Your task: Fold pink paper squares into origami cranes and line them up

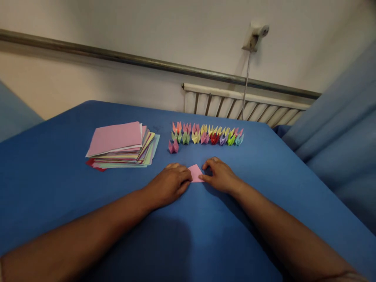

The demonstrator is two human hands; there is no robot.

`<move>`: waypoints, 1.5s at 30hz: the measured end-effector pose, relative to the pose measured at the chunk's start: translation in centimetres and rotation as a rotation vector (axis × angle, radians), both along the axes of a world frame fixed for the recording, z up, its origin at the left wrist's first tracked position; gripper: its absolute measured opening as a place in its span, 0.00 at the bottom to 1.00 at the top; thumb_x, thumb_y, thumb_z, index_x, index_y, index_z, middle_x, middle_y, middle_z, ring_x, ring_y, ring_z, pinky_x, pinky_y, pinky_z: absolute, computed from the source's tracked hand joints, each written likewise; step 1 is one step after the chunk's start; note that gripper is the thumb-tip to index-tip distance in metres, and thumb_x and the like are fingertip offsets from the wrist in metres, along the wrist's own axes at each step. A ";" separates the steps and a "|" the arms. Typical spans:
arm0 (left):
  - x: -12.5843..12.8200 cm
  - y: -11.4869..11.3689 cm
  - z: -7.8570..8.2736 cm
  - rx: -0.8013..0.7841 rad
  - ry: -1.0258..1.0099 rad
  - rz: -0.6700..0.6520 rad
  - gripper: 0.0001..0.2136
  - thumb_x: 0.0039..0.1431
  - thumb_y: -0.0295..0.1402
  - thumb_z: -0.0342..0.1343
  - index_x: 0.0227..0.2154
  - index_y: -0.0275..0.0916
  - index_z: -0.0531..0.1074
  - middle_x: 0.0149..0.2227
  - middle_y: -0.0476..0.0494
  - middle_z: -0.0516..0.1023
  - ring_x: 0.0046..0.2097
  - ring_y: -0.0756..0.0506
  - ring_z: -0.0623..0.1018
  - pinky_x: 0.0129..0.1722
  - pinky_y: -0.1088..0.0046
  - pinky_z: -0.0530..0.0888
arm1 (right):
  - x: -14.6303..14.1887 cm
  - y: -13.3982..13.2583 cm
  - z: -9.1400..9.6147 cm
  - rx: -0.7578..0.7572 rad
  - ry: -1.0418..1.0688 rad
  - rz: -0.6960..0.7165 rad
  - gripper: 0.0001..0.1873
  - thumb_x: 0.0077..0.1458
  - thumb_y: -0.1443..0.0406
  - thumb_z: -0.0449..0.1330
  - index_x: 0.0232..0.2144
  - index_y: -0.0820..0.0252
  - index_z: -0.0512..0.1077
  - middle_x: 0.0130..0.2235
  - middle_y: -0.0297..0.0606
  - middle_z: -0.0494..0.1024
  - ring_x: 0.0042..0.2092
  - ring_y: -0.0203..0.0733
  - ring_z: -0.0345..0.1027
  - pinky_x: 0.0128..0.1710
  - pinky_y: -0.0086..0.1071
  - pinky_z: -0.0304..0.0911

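Observation:
A small piece of pink paper [196, 173], folded to a point at the top, lies flat on the blue table between my hands. My left hand [170, 185] is closed at its left side, fingers together and pressing its edge down. From the right, my right hand [220, 174] reaches in with its thumb touching the paper's lower right corner. The index finger is curved and stands apart from that thumb. Just beyond my hands, several folded paper cranes [205, 138] in many colours stand in rows, with a single pink crane [173, 147] in front at the left.
A thick stack of coloured paper [117, 139], pink on top, sits at the left of the blue table [123, 239]. Behind the table are a wall with a metal rail [132, 58], a white radiator [223, 103] and a socket with a cord [252, 37]. Blue curtain [346, 129] hangs at right.

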State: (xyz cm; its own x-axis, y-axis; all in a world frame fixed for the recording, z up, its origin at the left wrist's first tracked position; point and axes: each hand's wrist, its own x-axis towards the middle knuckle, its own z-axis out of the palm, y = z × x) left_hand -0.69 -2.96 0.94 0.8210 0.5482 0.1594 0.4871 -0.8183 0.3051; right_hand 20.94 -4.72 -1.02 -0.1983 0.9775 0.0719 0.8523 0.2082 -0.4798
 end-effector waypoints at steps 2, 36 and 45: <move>0.2 0.3 -0.3 -0.010 -0.021 0.037 0.07 0.61 0.30 0.49 0.32 0.38 0.71 0.32 0.46 0.73 0.37 0.45 0.70 0.41 0.66 0.66 | -0.8 -0.2 -0.5 0.040 0.008 -0.070 0.20 0.50 0.56 0.64 0.42 0.59 0.69 0.41 0.40 0.69 0.42 0.42 0.65 0.43 0.37 0.58; 0.2 1.3 -1.9 -0.004 -0.135 0.104 0.11 0.59 0.29 0.52 0.44 0.41 0.72 0.50 0.42 0.71 0.53 0.41 0.68 0.54 0.59 0.64 | -1.9 0.0 -1.6 0.089 0.210 -0.064 0.02 0.52 0.66 0.59 0.29 0.56 0.68 0.29 0.31 0.74 0.33 0.38 0.65 0.36 0.32 0.57; 0.2 1.3 -2.0 -0.050 -0.166 0.188 0.14 0.57 0.32 0.55 0.46 0.37 0.68 0.46 0.41 0.73 0.48 0.42 0.70 0.50 0.62 0.67 | -2.0 -0.9 -0.9 0.141 0.084 0.143 0.02 0.55 0.68 0.57 0.32 0.58 0.70 0.32 0.35 0.74 0.35 0.39 0.65 0.39 0.33 0.57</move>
